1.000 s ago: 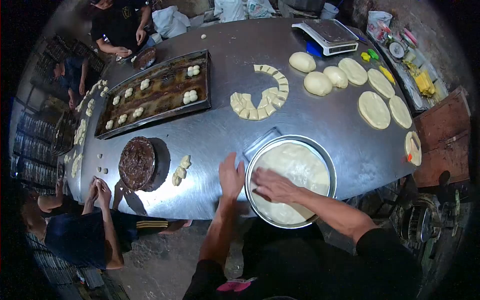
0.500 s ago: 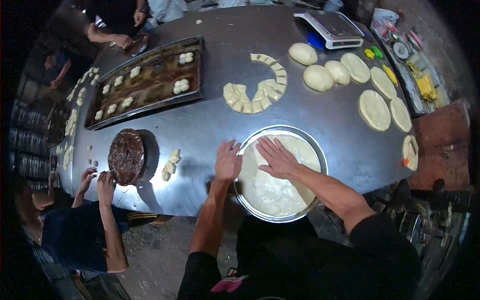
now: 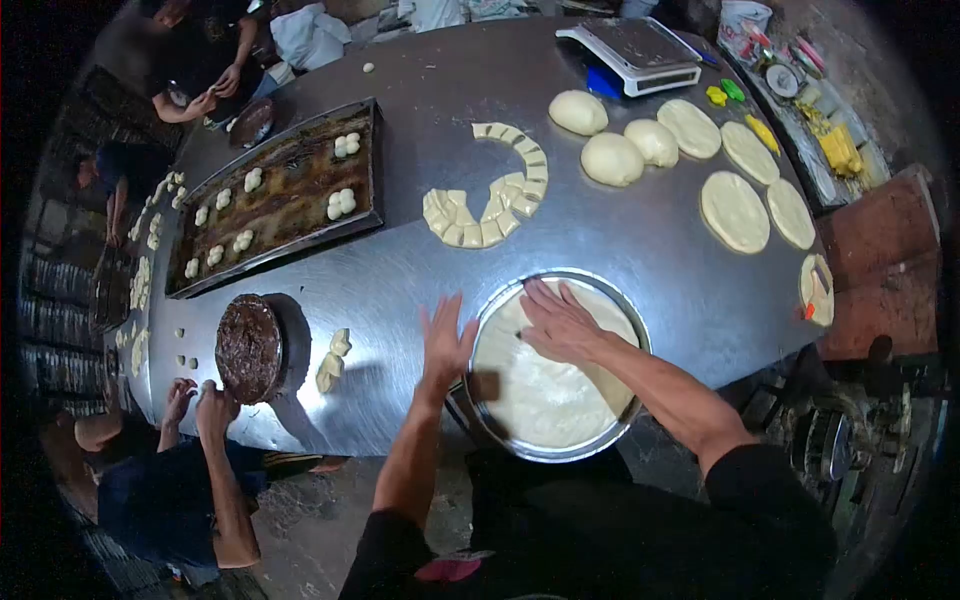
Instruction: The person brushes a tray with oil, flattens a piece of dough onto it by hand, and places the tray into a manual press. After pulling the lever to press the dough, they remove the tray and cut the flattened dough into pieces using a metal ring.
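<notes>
A round metal pan (image 3: pixel 640 330) at the table's front edge holds a wide sheet of pale dough (image 3: pixel 545 395) that reaches its walls. My right hand (image 3: pixel 562 322) lies flat with spread fingers on the upper part of this dough and holds nothing. Just left of the rim, my left hand (image 3: pixel 446 343) is raised with its fingers apart, empty. Beyond the pan, cut dough pieces (image 3: pixel 535 172) form an open curve on the table. Small dough lumps (image 3: pixel 333 362) lie to the left of my left hand.
Dough balls (image 3: pixel 612 160) and flattened dough ovals (image 3: pixel 735 212) lie right of centre, near a scale (image 3: pixel 640 55). A dark tray (image 3: pixel 290 190) holds dough clusters. At the left, a co-worker's hands (image 3: pixel 215 408) are beside a brown round mass (image 3: pixel 250 348). More people stand farther back.
My left hand has lifted off the pan's left rim and its fingers have spread. My right hand stays on the dough. The view has shifted slightly; a far co-worker's hands have come together.
</notes>
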The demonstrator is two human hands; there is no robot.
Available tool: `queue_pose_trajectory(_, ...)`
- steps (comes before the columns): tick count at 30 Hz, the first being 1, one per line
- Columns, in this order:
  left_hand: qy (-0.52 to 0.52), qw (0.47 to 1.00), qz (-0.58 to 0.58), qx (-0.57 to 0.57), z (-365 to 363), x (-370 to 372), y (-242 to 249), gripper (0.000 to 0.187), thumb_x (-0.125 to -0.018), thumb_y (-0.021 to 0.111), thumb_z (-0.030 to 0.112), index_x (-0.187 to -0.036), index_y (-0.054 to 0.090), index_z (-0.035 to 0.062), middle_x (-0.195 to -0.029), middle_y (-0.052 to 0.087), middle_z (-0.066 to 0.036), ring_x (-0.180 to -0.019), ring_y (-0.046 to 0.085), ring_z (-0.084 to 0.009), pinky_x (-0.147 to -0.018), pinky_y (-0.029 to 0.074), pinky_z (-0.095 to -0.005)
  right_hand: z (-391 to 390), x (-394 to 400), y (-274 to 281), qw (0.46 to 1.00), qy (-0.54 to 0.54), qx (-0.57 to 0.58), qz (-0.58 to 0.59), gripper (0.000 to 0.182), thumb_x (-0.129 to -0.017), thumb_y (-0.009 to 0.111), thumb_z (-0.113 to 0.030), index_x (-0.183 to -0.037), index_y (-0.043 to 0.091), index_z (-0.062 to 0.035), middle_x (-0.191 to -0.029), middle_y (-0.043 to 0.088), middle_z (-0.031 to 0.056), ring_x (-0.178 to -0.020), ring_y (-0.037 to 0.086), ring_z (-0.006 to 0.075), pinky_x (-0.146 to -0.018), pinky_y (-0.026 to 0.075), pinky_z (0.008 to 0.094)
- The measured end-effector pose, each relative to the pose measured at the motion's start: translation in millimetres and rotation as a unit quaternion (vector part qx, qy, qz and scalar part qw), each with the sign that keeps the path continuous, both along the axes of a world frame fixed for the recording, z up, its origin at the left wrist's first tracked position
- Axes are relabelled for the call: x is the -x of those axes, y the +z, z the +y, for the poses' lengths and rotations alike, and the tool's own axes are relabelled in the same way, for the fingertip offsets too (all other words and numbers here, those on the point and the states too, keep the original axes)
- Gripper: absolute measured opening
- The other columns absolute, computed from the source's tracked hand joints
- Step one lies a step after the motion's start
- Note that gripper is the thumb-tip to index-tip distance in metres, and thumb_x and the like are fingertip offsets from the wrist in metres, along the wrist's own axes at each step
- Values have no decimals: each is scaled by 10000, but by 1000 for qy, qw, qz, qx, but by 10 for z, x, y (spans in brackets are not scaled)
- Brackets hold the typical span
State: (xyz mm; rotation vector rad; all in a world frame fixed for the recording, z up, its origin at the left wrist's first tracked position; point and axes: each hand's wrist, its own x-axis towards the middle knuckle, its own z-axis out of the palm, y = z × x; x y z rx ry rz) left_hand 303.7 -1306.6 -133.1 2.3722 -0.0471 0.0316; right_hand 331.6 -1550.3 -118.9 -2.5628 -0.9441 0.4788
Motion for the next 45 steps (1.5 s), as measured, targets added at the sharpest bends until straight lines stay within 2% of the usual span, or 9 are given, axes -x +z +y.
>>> queue_pose_trajectory(7,-71,997,-23,35,9,17,-437,392,-961,437,143,-1325,444,-4,-1346,487,-196,-1334,368,-349,-1109,153,-572,430,-17,43,992,53,-71,95,711,-922,438,-451,-1384,301,72,-1500,248,223,-1416,183,351,-1149,102,518)
queue_pose_trajectory(11,23,953,-139,-270,-377,281,31,417,-890,454,66,-1286,457,-64,-1316,488,-258,-1266,443,-389,-1079,251,-561,-166,154,-95,985,-90,-66,-135,579,-939,447,-334,-1356,368,60,-1449,329,245,-1381,263,360,-1143,138,514)
queue_pose_trajectory(14,-179,962,-155,-134,-948,-12,-73,469,-899,444,148,-1334,430,-28,-1381,430,-225,-1331,354,-367,-1111,225,-519,-342,-85,252,958,-162,-204,124,598,-943,454,-345,-1363,355,70,-1449,330,244,-1381,264,352,-1144,166,485)
queue_pose_trajectory(18,-141,953,-170,-206,-1028,-183,-34,456,-915,500,235,-1305,461,2,-1394,439,-181,-1336,346,-345,-1123,222,-476,-499,-61,86,983,-97,-27,-155,542,-956,429,-332,-1347,409,43,-1438,355,237,-1381,272,346,-1143,201,442)
queue_pose_trajectory(20,-151,984,52,83,-730,-333,284,431,-913,514,199,-1308,469,31,-1353,481,-190,-1315,377,-337,-1105,222,-526,-331,-247,488,987,-126,19,96,603,-951,438,-332,-1402,316,49,-1499,259,212,-1419,192,317,-1152,160,464)
queue_pose_trajectory(23,-76,976,-115,-170,-279,-481,87,386,-911,496,143,-1290,495,69,-1247,558,-189,-1188,511,-332,-1037,333,-516,-106,-179,-39,995,-92,-10,-39,677,-931,471,-358,-1424,259,54,-1511,230,204,-1425,174,304,-1153,130,485)
queue_pose_trajectory(30,19,999,-37,-9,-117,337,-202,402,-903,459,103,-1291,470,3,-1259,555,-190,-1205,490,-370,-1034,320,-536,483,-51,-81,998,-4,-53,17,648,-941,446,-373,-1392,314,74,-1482,267,247,-1416,194,335,-1144,114,515)
queue_pose_trajectory(32,81,964,-67,-243,-174,696,-132,418,-886,469,91,-1288,459,-26,-1288,527,-205,-1231,464,-396,-1042,324,-515,294,-68,118,997,-54,-50,18,645,-944,439,-371,-1393,311,74,-1487,259,247,-1417,188,336,-1144,118,511)
queue_pose_trajectory(45,-132,945,-130,-269,-723,36,-85,691,-903,518,370,-1386,329,-87,-1443,333,-263,-1367,303,-364,-1127,236,-471,-444,-14,-116,994,-61,-20,-89,651,-955,409,-406,-1389,324,72,-1495,252,233,-1425,165,324,-1158,101,478)
